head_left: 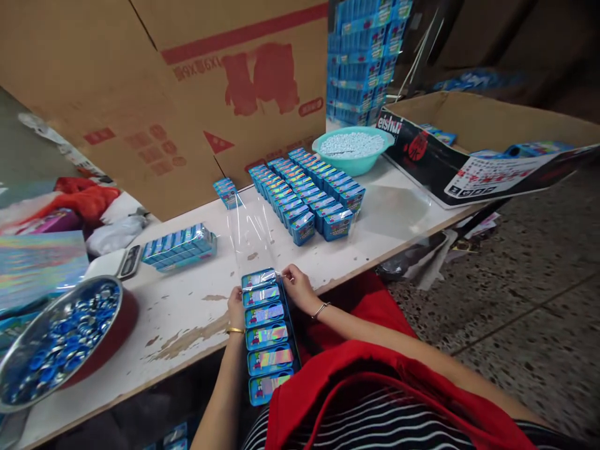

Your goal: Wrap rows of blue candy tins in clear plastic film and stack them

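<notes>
six blue boxes (267, 337) in a row betw. l hand (235, 307) & r hand (300, 289), near worktop (206, 312) edge; both hands pinch clear plastic (253, 237) or box sides, can't tell which. bowl w/ blue pcs (70, 337) at l.

Far-left bowl (94, 361) cropped at the picture's left edge

And on the table (173, 290), the bowl (115, 340)'s set at ten o'clock, basin (359, 165) just past twelve, carton (422, 153) at one.
</notes>
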### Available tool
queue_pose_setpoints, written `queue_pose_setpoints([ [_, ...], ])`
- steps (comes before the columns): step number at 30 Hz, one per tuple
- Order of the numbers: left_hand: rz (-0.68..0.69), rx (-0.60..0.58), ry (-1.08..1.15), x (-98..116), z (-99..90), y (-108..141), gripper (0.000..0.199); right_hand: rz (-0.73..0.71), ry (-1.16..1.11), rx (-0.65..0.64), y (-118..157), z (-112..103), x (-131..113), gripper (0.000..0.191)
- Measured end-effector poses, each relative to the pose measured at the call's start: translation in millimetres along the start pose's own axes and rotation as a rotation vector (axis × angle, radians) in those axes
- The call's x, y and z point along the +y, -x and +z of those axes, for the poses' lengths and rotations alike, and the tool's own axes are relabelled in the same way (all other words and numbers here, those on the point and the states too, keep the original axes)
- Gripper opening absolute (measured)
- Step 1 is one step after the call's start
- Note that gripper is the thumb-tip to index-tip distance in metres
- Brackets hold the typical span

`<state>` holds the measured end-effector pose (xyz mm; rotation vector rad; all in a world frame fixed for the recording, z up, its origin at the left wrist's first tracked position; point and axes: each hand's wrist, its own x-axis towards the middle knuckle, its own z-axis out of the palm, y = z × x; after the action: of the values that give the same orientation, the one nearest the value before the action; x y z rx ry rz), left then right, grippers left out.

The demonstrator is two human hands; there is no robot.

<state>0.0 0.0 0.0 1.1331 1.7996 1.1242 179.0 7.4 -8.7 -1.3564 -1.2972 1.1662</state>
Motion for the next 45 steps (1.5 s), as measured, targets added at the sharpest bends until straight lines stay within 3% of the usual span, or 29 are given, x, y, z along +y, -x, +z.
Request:
queue_pose_setpoints([
  [10,-0.116,-0.04,0.024,9.3,3.7,2.1,0.02,0.136,0.053,-0.011,-8.1,-3.4,7.3,0.011],
  [17,-0.169,-0.058,-0.025,10.5,-2.8,-1.7,0.008,0.128,0.152,-0.06,-8.0,-5.1,-3.2,0.024],
  [22,-0.128,-0.114,-0.049,12.4,-5.2,13.6,0.014,0.062,0.291,-0.139,0.0,-12.5,-8.1,0.025],
  [25,-0.052,-0.162,-0.133,12.5,-9.5,23.3,0.015,-0.003,0.51,-0.221,4.7,-16.7,-10.8,0.021],
  [31,0.119,-0.148,-0.553,12.0,-25.8,25.2,0.012,-0.048,0.748,-0.326,7.5,-16.7,-17.6,0.021],
  [34,0.128,-0.156,-0.531,13.0,-31.5,20.6,0.01,-0.071,0.782,-0.315,6.2,-16.4,-24.8,0.016],
  [36,0.16,-0.109,-0.452,15.6,-32.5,15.8,0.022,-0.089,0.786,-0.266,4.1,-16.3,-30.7,0.016],
  [40,0.355,-0.052,-0.533,21.6,-30.4,5.4,0.011,-0.158,0.841,-0.24,1.0,-15.1,-38.0,0.017],
  [45,0.597,0.014,-0.565,12.6,-35.1,13.4,0.023,-0.324,0.884,-0.286,9.5,-18.0,-26.7,0.019],
])
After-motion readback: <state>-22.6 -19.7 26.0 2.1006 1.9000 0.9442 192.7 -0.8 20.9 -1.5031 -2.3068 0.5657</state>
